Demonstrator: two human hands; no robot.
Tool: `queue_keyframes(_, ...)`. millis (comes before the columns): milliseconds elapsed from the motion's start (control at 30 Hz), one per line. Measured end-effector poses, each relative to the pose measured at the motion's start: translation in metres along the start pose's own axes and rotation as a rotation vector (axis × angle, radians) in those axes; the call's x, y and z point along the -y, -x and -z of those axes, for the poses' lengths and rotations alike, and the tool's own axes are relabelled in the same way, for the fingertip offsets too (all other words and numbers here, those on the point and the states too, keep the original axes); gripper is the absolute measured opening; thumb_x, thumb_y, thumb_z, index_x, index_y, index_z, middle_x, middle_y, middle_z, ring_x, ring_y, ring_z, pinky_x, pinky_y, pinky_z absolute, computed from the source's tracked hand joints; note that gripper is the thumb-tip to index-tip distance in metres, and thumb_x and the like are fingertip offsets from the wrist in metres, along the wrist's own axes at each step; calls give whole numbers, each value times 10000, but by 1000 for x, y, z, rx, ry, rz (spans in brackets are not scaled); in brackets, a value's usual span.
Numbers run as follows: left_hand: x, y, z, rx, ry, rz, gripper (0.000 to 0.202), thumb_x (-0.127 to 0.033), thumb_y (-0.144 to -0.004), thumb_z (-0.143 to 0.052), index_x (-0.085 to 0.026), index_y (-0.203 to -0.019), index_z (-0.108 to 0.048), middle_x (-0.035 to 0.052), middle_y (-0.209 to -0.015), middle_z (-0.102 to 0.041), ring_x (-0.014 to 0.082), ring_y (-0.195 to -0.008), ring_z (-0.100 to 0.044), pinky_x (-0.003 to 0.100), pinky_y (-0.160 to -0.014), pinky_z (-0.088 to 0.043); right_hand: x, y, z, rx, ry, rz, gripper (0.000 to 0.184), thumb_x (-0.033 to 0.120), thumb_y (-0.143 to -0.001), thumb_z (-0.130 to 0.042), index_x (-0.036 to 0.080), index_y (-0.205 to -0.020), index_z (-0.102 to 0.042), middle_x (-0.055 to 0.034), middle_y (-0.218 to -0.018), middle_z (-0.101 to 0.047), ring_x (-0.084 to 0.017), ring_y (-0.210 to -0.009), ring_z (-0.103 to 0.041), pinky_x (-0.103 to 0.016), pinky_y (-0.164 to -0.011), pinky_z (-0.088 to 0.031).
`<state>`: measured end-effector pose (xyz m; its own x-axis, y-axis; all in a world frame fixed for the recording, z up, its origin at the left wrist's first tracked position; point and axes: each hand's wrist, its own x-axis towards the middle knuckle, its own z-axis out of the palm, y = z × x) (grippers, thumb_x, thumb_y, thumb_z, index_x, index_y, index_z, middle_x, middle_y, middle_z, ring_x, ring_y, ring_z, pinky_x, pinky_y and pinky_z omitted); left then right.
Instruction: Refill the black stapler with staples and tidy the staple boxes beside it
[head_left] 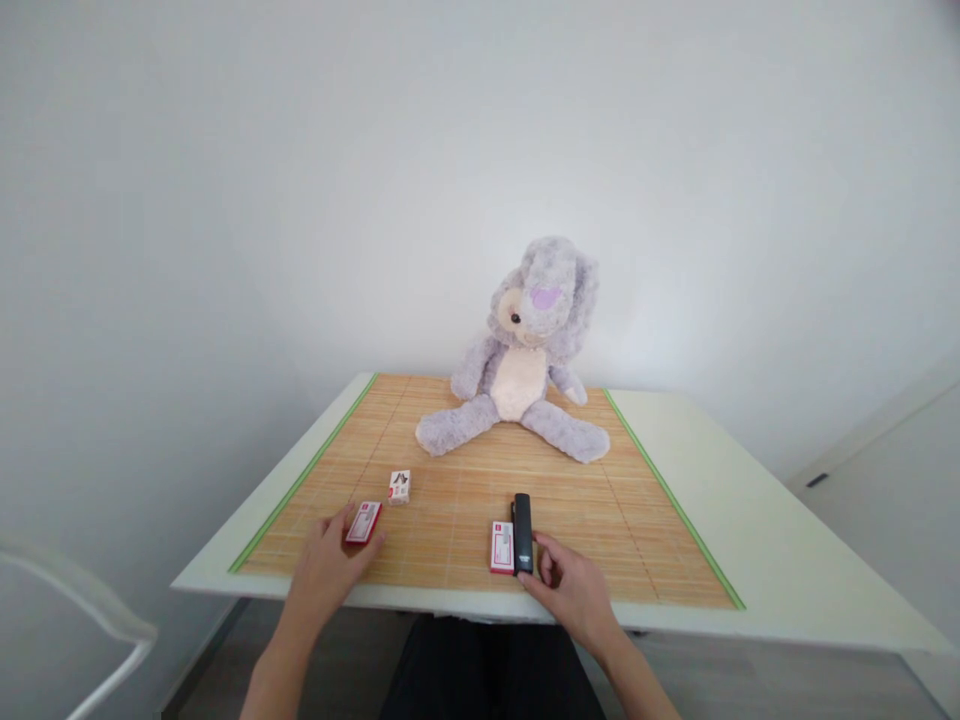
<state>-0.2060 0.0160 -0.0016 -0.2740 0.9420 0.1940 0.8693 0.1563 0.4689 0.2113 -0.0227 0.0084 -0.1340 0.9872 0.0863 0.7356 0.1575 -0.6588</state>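
Note:
My left hand (328, 567) rests at the near edge of a bamboo mat (465, 500), its fingers closed round a small red-and-white box (364, 521). My right hand (571, 585) reaches a black stapler (523, 532) lying lengthwise on the mat, with thumb and fingers touching its near end. A second red-and-white box (502, 547) lies flat against the stapler's left side. A smaller white box (400, 486) stands just beyond the left hand's box.
A grey plush rabbit (525, 360) sits at the back of the mat against the white wall. The mat covers a white table (750, 540). A clear chair back (90, 610) shows at the lower left.

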Motion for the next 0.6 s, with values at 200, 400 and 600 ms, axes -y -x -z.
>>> queue_keyframes(200,-22,6,-1,-35,-19,143,655,-616,-877,-508,-144,-1308,-648,141,-1101,-677,314,-995,-650,419,-929,-490,3,2,1,-10,15,12,479,451,-861,-716,269,-1298,-648,67,-690,-617,-148,-651,-606,-265,-637,-391)
queue_keyframes(400,-100,53,-8,-100,267,100,548,-546,-856,-586,-180,-1252,-681,80,-1030,-697,247,-861,-659,356,-827,-512,2,2,0,-24,11,17,473,435,-854,-720,280,-1295,-650,71,-686,-618,-144,-640,-604,-259,-630,-390)
queue_keyframes(600,-181,97,-36,38,400,-53,444,-420,-893,-590,-196,-1268,-673,93,-1096,-673,253,-1019,-657,371,-934,-504,3,2,0,-23,2,24,478,427,-855,-708,285,-1307,-642,68,-692,-628,-141,-632,-601,-258,-625,-401)
